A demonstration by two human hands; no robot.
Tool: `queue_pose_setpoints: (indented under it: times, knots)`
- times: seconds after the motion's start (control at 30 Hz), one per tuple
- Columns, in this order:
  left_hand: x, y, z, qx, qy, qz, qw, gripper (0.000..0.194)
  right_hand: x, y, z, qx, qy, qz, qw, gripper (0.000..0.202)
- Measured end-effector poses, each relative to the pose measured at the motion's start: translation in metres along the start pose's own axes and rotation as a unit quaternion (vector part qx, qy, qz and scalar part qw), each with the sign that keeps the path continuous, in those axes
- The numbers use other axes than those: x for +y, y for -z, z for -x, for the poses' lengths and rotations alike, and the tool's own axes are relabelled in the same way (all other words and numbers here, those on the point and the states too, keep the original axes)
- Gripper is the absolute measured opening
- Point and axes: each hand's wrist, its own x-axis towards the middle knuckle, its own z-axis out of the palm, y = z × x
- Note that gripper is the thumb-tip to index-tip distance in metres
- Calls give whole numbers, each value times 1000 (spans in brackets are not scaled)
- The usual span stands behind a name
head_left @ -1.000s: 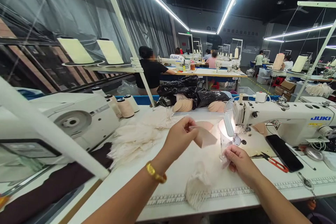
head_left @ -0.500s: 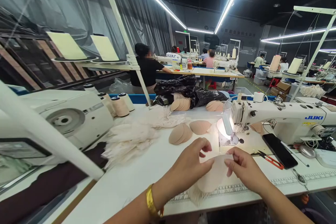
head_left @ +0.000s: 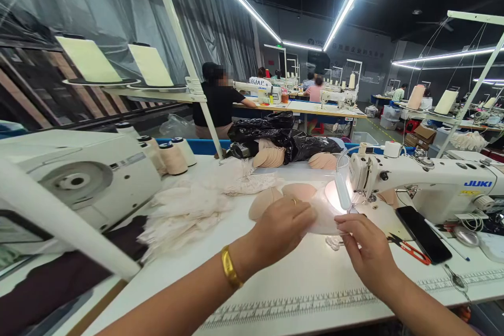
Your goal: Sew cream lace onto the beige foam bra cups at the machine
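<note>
A pale, thin fabric piece (head_left: 325, 219) is stretched between my two hands, close in front of the lit needle area of the sewing machine (head_left: 429, 173). My left hand (head_left: 281, 226) pinches its left edge, fingers closed and the back of the hand towards me. At the right edge, my right hand (head_left: 364, 241) pinches it between thumb and fingers. A ruffled trim (head_left: 334, 243) shows just under the fabric. Beige oval pads (head_left: 263, 202) lie behind my left hand, partly covered by it.
A heap of sheer lace fabric (head_left: 185, 215) lies at left, near thread cones (head_left: 173, 159). Right of my hands are orange-handled snips (head_left: 411, 249) and a black phone (head_left: 423, 233). A ruler strip (head_left: 291, 304) runs along the front edge. Behind are black plastic bags (head_left: 263, 128) and a seated person (head_left: 216, 102).
Both hands have moved the fabric forward from above the ruler to near the machine's needle. My left hand, spread before, is now closed on the fabric's left edge.
</note>
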Motion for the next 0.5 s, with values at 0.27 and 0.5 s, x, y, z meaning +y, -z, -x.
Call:
queue_pose_setpoints:
  times: [0.27, 0.5]
  knots:
    - [16, -45, 9, -148, -115, 49, 981, 19, 58, -1, 17, -193, -18, 25, 981, 26]
    - [16, -83, -5, -159, -69, 30, 984, 21, 81, 11, 19, -220, 57, 20, 974, 34]
